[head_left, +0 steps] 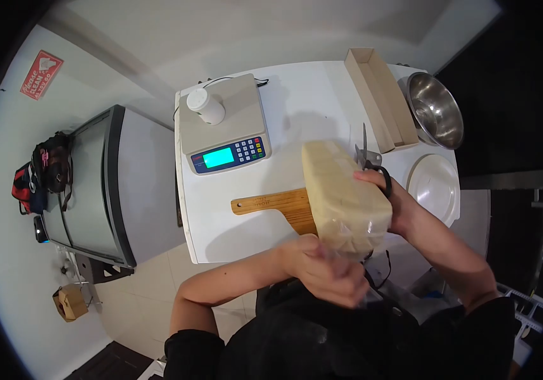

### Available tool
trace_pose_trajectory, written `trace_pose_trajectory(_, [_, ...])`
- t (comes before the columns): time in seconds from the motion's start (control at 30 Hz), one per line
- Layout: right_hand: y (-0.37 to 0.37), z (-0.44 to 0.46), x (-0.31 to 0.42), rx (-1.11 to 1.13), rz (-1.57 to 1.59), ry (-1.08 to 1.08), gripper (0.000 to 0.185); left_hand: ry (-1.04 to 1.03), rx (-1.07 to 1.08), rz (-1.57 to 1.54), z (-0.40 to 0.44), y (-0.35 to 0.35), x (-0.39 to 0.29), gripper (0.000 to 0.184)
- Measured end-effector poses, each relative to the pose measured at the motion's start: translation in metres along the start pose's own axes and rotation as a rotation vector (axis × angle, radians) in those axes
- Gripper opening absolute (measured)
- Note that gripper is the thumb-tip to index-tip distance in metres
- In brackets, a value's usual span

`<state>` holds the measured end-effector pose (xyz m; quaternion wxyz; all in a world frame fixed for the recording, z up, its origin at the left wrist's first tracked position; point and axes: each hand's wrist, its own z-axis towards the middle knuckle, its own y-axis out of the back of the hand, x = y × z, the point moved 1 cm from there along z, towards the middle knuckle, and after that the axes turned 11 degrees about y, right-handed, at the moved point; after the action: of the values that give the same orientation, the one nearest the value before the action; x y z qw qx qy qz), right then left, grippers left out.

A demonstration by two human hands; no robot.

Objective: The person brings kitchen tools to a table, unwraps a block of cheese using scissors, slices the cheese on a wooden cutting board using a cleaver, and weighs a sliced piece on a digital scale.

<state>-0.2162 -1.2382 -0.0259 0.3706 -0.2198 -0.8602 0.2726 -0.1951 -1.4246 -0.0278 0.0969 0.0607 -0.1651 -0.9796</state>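
A large pale-yellow block, looking like cheese or butter, is wrapped in clear plastic and tilted above the table. My left hand has its fingers curled round the gathered plastic at the block's near end. On the block's right side, my right hand grips it with fingers over the edge. Scissors with black handles appear at that hand's fingers, open blades pointing away from me; I cannot tell if the hand holds them too. Partly hidden beneath the block is a wooden cutting board.
A digital scale with a lit display bears a white lidded cup. A long cardboard box, a steel bowl and a white round plate or lid line the table's right side. A fridge stands left.
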Motion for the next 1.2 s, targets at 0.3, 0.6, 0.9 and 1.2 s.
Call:
trace_pose_trajectory(0.3, [0.037, 0.089, -0.044, -0.077, -0.120, 0.286, 0.054, 0.728, 0.152, 0.244, -0.100, 0.004, -0.033, 0.021])
trace_pose_trajectory(0.6, [0.075, 0.118, -0.079, -0.166, -0.354, 0.491, 0.059, 1.122, 0.456, 0.197, -0.176, -0.016, -0.055, 0.023])
trace_pose_trajectory(0.9, [0.090, 0.107, -0.068, -0.321, -0.578, 0.386, 0.047, 1.764, 0.140, -0.055, -0.179, -0.022, -0.065, 0.031])
trace_pose_trajectory(1.2, [0.103, 0.021, -0.020, -0.082, -1.020, 0.469, 0.045, 1.922, 0.351, -0.044, -0.177, -0.036, -0.074, 0.029])
